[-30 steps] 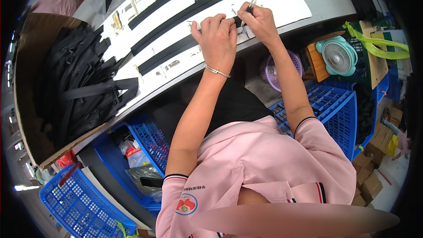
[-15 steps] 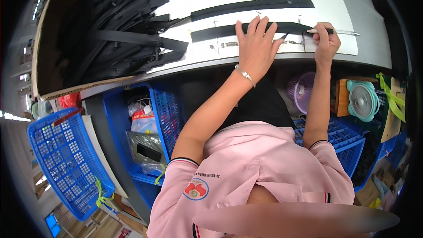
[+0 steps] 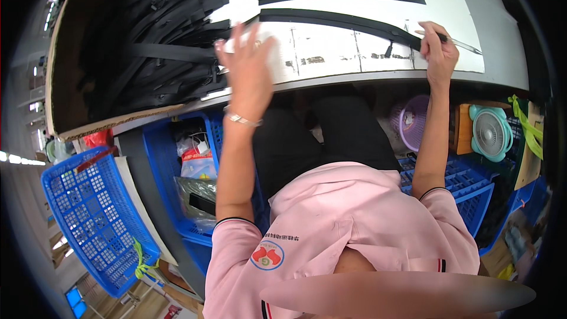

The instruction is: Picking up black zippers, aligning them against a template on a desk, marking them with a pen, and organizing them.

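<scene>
Three black zipper strips lie on a white board (image 3: 331,68) with dark marks drawn on it. The nearest zipper (image 3: 336,19) curves down toward the right, and its pull tab hangs near the right end. There my right hand (image 3: 440,56) is closed around a slim pen (image 3: 463,44), its fingers at the zipper's end. My left hand (image 3: 249,68), smeared by motion, is held with spread fingers over the board's left part, holding nothing I can see. Beside it is a tangled pile of black zippers (image 3: 159,41).
The pile lies in a cardboard box (image 3: 112,123) on the grey table (image 3: 502,41). Below the table edge are blue plastic crates (image 3: 177,201), a purple basket (image 3: 407,127) and a small turquoise fan (image 3: 491,133). Another blue basket (image 3: 97,218) stands at far left.
My left hand has left the nearest zipper and swung left toward the pile. That zipper's left part has shifted away from me, so it now bends. My right hand stays at its right end.
</scene>
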Demonstrator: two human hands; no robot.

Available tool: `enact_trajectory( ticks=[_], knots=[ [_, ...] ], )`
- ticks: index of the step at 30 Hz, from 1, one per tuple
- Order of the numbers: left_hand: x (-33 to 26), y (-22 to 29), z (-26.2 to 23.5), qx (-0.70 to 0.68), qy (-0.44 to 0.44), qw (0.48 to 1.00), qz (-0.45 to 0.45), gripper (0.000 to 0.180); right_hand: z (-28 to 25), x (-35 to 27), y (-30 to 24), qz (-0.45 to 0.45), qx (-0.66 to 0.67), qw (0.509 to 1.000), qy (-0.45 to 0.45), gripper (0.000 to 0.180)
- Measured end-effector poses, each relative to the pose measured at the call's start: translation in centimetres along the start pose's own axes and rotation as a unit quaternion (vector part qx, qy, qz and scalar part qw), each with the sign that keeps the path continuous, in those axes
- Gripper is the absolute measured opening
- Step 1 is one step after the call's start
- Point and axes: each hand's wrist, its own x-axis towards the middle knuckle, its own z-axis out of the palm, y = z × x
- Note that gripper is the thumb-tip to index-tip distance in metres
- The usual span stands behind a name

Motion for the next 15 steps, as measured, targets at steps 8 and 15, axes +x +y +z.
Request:
enact_trajectory(
  ticks=[8,15],
  knots=[
    [-1.3,-7.1,-3.3,0.081,-0.005,0.995,-0.06,0.022,2.1,1.0,-0.6,-0.214,-0.267,0.939,-0.032,0.023],
    [3.1,0.3,0.9,-0.054,0.128,0.99,0.026,0.017,1.8,0.5,-0.1,-0.104,-0.253,0.962,-0.014,0.023]
  ],
)
